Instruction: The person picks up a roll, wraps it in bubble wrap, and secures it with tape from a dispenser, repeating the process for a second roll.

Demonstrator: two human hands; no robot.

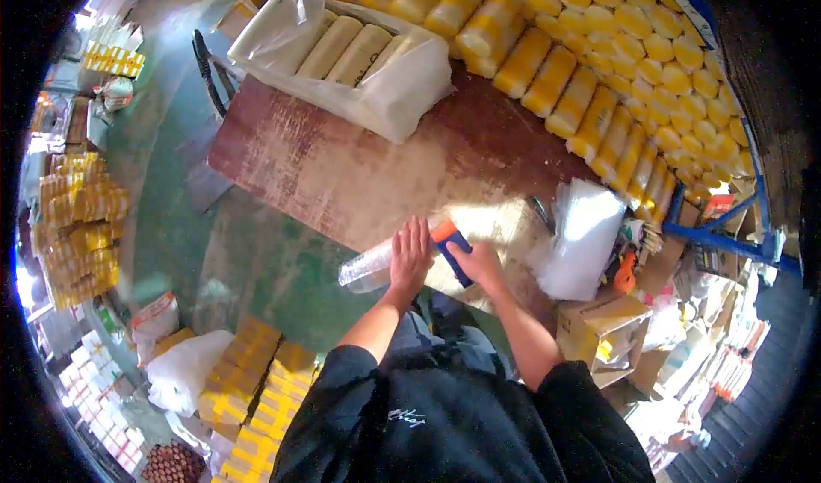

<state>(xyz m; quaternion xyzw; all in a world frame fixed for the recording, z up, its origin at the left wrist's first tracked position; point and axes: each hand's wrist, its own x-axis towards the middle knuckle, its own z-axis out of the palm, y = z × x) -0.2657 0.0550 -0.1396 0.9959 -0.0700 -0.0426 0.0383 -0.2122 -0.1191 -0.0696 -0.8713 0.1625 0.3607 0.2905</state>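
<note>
My left hand [411,255] lies with fingers stretched out over a clear plastic-wrapped roll [366,269] at the near edge of the table. The roll's left end sticks out past the hand and over the table edge. The part under my palm is hidden. Just right of it, my right hand [481,263] is closed around a blue-and-orange handheld tool [453,252]. The tool's orange end points away from me, close beside my left fingers. Its exact kind cannot be made out.
The worn red-brown table [342,158] carries a white plastic-lined box [410,111] of cream rolls [351,51] at its far side. Clear plastic bags [586,235] lie to the right, above an open cardboard box [603,333]. Yellow-wrapped rolls [573,98] are stacked behind; yellow packages [244,372] stand lower left.
</note>
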